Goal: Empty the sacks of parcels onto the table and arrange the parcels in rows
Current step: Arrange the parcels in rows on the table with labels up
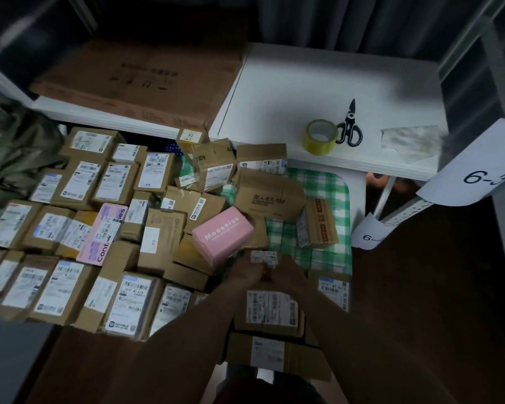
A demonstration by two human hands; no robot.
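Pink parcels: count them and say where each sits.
2. A pink Mooekiss box tilted on the central heap, just beyond both hands; a flat pink parcel lying among the rows to its left. Others may be buried.

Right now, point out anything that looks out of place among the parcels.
The pink box sits tilted on top of a jumbled heap of brown boxes at mid-table, while the parcels on the left already lie in flat rows.
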